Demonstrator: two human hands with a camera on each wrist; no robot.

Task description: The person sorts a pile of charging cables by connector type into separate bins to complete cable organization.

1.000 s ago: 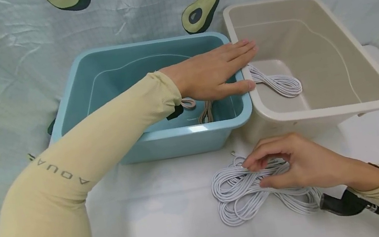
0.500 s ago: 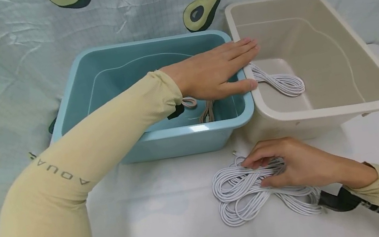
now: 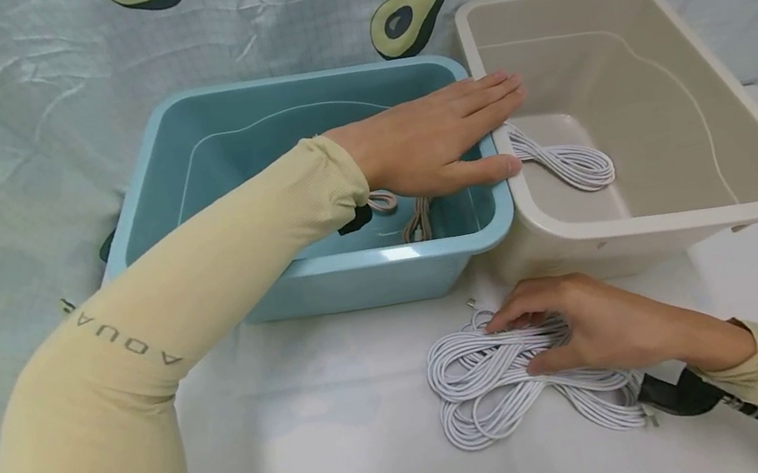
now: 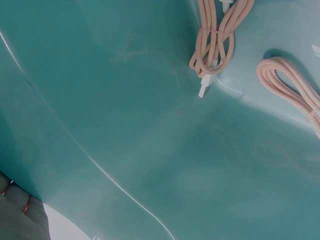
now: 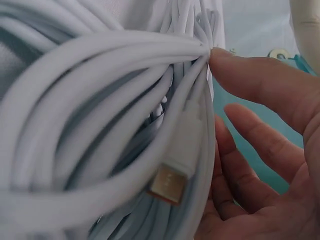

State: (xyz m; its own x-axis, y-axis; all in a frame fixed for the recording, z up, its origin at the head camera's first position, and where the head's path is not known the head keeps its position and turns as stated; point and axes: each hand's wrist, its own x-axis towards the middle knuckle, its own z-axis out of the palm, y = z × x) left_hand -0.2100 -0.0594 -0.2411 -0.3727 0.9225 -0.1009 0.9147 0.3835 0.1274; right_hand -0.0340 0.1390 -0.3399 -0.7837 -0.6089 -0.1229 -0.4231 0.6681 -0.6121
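Lettering that reads AQUA, upside down in the head view, runs along the cream fabric sleeve [image 3: 131, 339] of the left arm. A pile of white coiled cables [image 3: 498, 372] lies on the white cloth [image 3: 324, 441], gripped by the right hand [image 3: 589, 326], whose thumb and fingers curl in from two sides. In the right wrist view the thumb tip meets the gathered strands, and a white plug with a bare metal end [image 5: 181, 155] shows beneath them. The left hand [image 3: 434, 138] is well apart from the pile, palm down with straight fingers, laid over the touching rims of the blue plastic bin [image 3: 349, 284] and the beige plastic bin [image 3: 688, 217], holding nothing. A bundled white cable [image 3: 580, 167] lies on the beige bin's floor; two tan braided cables [image 4: 216, 32] lie in the blue bin. Cloth stretches left of the pile and below it; bin walls stand just beyond. Both bins are open-topped, the left forearm crossing above the blue one and the fingertips reaching over the beige one's left edge
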